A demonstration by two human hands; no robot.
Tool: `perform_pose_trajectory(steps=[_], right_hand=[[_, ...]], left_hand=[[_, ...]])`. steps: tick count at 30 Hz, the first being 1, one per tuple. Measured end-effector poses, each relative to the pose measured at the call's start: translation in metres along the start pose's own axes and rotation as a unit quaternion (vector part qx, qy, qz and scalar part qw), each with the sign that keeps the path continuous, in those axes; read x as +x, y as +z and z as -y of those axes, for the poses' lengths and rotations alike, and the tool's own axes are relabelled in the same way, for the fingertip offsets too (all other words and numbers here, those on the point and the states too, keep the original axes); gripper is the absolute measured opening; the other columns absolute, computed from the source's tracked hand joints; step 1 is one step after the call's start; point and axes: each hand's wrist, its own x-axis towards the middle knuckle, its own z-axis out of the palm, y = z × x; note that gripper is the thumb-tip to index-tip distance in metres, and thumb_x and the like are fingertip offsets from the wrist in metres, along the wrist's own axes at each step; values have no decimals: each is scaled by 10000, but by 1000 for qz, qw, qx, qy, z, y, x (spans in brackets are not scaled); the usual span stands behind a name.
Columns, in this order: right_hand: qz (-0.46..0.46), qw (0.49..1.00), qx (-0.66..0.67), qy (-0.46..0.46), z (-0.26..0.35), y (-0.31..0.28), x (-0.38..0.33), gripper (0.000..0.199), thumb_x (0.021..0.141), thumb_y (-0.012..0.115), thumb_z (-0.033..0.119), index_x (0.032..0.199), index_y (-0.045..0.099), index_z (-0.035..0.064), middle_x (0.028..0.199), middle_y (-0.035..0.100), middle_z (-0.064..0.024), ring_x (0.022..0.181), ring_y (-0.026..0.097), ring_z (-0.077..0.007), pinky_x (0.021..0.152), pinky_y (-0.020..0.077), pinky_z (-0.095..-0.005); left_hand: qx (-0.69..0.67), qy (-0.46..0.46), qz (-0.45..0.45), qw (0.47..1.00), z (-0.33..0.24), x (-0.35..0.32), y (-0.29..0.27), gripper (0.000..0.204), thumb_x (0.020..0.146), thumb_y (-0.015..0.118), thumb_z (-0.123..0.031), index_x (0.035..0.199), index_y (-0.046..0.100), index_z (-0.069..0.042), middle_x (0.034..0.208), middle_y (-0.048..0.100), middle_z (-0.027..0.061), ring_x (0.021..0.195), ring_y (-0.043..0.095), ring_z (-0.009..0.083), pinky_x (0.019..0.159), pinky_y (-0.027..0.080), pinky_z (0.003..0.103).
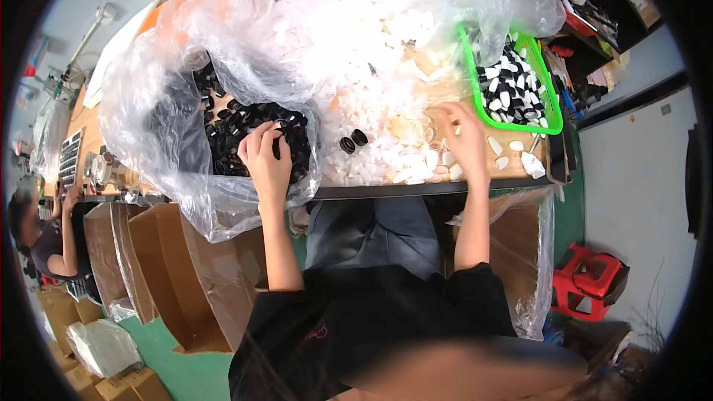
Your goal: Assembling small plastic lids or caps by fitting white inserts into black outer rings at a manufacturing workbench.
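My left hand [265, 154] is over a heap of small black plastic parts [232, 120] inside a large clear plastic bag [160, 130]. Its fingers are curled together at the heap, and what they hold is hidden. To the right, my right hand [466, 141] hovers above loose white oval pieces [416, 171], fingers pointing left and apart, with nothing visible between them. Two black oval parts [353, 141] lie between my hands on a spread of small translucent white pieces [356, 108]. Glare washes out much of that pile.
A bright green basket [555, 120] of mixed black and white parts stands at the right. A few white pieces [501, 162] lie near the table edge. Cardboard boxes [167, 271] and a red stool [589, 282] stand below. Another person [59, 245] sits far left by a keyboard.
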Motion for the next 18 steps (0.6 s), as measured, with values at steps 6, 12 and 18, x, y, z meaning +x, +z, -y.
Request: perform_pose_trajectory(steps=[6,12,18], right_hand=[[111,993,48,7,11,38,11,136,906,630,82,995,684,-6,926,685,-148,786,652,-240,685,514,-316],[40,996,38,-68,17,79,38,191,880,589,61,1050,674,38,907,669,-156,900,614,-350,830,489,-421],[30,996,13,-87,32,73,36,237,885,624,26,1118,658,52,1013,673,-148,930,636,-268,821,506,-352]], left_hand=[[-214,-105,-34,971,-28,5,-14,166,874,680,36,1034,640,10,1024,679,63,722,569,59,627,463,187],[-523,-212,51,824,-67,-5,-16,333,888,658,58,1218,612,54,1081,668,96,821,588,79,716,490,216],[-665,-243,115,697,-97,-12,-5,325,911,622,37,1231,576,60,1116,658,156,974,667,238,841,566,340]])
